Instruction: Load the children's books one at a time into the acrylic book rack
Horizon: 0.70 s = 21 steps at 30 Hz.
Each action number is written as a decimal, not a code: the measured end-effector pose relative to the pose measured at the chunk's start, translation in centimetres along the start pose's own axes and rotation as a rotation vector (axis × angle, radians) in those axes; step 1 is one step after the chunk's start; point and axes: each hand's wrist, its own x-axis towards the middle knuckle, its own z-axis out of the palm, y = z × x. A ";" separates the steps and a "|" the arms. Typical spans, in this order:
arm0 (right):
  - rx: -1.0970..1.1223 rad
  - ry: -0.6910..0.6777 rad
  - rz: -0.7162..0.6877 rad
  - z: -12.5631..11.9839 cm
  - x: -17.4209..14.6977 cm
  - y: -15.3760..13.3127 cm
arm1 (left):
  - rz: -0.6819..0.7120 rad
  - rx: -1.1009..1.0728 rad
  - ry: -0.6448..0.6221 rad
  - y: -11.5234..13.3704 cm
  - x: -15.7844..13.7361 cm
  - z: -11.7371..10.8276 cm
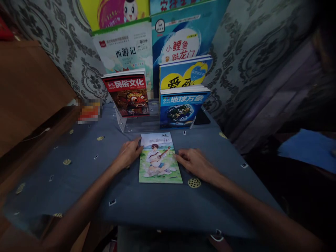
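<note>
A thin paperback book (160,159) lies flat on the cloth-covered table, its cover showing a seated figure playing a stringed instrument on grass. My left hand (129,153) is at its upper left edge, fingers curled and closed on that edge, the thumb lower down. On the opposite side, my right hand (195,161) has its bent fingers and thumb closed at the right edge. The undersides of the fingers are hidden. Just behind the book stands a clear display rack (122,122) with a red-covered book (128,94) at left and a blue book with a globe (181,108) at right.
More books stand behind, among them a pale green one (126,45), a teal one (181,31) and a yellow-and-blue one (185,71). A dark flat object (202,117) lies beside the rack. The grey-blue tablecloth (86,178) reaches the near edge. Blue fabric (309,148) lies at right.
</note>
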 end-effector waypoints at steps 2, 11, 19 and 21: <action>-0.105 0.096 -0.124 0.1 0.4 -0.6 | 0.027 0.158 0.063 0.4 0.3 0.2; -0.102 0.065 -0.535 3.1 8.3 -2.7 | 0.040 0.335 0.092 0.9 1.4 1.5; -0.059 0.019 -0.460 3.2 10.8 1.1 | 0.043 0.390 0.095 0.7 1.2 1.7; -0.049 0.054 -0.425 2.0 10.3 2.6 | 0.052 0.397 0.088 0.6 1.3 1.7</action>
